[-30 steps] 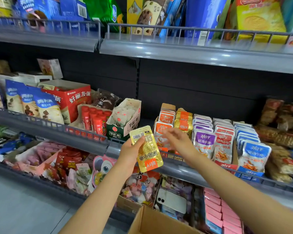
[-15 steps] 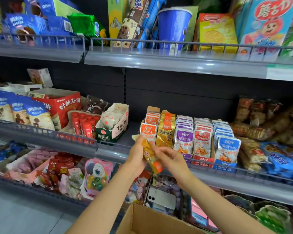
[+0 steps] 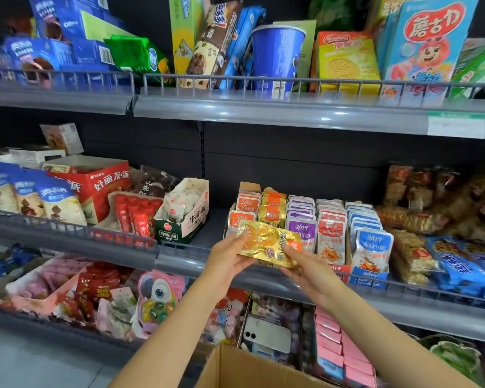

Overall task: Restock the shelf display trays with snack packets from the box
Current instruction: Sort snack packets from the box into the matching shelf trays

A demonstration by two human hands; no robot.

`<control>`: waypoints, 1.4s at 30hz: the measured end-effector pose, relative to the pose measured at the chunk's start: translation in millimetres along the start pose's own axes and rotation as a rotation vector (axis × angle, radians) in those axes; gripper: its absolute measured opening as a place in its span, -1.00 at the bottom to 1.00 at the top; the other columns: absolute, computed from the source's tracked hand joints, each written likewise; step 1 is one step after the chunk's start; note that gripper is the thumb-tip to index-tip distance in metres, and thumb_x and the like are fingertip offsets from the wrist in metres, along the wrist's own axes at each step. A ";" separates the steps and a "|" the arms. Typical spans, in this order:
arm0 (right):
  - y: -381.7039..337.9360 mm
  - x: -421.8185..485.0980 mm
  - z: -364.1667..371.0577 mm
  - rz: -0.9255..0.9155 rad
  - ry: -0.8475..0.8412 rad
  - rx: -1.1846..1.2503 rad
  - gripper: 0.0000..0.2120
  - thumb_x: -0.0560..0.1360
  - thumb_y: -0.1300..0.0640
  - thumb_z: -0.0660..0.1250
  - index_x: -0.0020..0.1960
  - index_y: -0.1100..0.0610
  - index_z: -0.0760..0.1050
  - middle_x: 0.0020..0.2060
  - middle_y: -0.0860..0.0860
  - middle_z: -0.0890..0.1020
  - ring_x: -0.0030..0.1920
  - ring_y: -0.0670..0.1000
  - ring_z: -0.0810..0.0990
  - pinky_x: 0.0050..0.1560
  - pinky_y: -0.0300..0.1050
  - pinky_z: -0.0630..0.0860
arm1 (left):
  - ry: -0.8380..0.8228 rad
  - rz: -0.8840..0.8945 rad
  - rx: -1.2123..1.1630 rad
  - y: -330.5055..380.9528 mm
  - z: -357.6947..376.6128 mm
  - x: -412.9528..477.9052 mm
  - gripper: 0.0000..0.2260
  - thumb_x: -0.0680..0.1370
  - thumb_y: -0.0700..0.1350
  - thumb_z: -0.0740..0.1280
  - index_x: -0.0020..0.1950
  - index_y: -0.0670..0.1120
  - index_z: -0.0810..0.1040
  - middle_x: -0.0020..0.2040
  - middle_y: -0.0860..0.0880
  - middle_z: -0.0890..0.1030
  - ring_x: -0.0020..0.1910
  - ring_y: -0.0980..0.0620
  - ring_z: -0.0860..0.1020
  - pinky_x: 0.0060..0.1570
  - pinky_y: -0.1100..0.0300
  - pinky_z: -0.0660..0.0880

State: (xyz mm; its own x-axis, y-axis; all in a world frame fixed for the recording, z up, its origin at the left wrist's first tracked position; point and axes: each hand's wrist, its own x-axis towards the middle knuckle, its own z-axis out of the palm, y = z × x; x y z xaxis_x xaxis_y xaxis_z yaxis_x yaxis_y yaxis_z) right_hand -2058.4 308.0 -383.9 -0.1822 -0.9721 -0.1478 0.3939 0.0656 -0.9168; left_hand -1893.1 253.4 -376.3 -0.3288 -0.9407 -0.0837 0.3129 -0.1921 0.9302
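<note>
Hands first: left hand (image 3: 226, 257) and right hand (image 3: 305, 268) both closed on one gold packet (image 3: 268, 243), pinched at its two ends, lying sideways just in front of the display tray (image 3: 339, 268). Better to turn it upright, then slide it into the gold row (image 3: 272, 212), second from the tray's left end. Cardboard box (image 3: 244, 371) well below the tray.

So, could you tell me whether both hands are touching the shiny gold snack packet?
Touching: the head view shows left hand and right hand gripping its ends.
</note>
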 end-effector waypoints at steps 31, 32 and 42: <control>-59.6 147.3 11.1 -0.347 0.092 -1.623 -0.60 0.42 0.03 0.45 0.24 0.01 0.50 0.19 0.00 0.57 0.17 0.05 0.54 0.11 -0.05 0.54 | -0.073 0.513 1.549 -49.1 -40.5 75.9 -0.53 0.56 0.29 0.05 0.45 0.22 0.24 0.55 0.10 -0.01 0.53 0.04 -0.12 0.49 -0.05 -0.19; -58.3 146.0 11.1 -0.357 0.099 -1.623 -0.59 0.43 0.03 0.44 0.25 0.01 0.49 0.19 0.01 0.57 0.17 0.05 0.54 0.11 -0.05 0.54 | -0.074 0.506 1.548 -49.4 -40.2 75.2 -0.54 0.57 0.27 0.06 0.46 0.22 0.23 0.55 0.10 -0.01 0.53 0.05 -0.12 0.49 -0.05 -0.19; -59.4 80.1 -2.8 -0.647 0.058 -1.453 -0.58 0.53 -0.01 0.32 0.36 0.02 0.39 0.34 -0.01 0.46 0.30 0.02 0.45 0.21 -0.15 0.40 | -0.098 0.546 1.473 -56.0 -34.1 34.9 -0.52 0.57 0.24 0.09 0.47 0.17 0.20 0.54 0.12 0.05 0.51 0.11 -0.07 0.44 0.15 -0.20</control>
State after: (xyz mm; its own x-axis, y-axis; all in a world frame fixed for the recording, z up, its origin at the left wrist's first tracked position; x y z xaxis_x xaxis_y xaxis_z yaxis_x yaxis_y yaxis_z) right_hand -2098.9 226.8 -342.2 -0.0167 -0.9127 0.4082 -0.9113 -0.1541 -0.3819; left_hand -1891.7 221.8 -443.5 -0.5430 -0.7704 0.3340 -0.6811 0.6368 0.3615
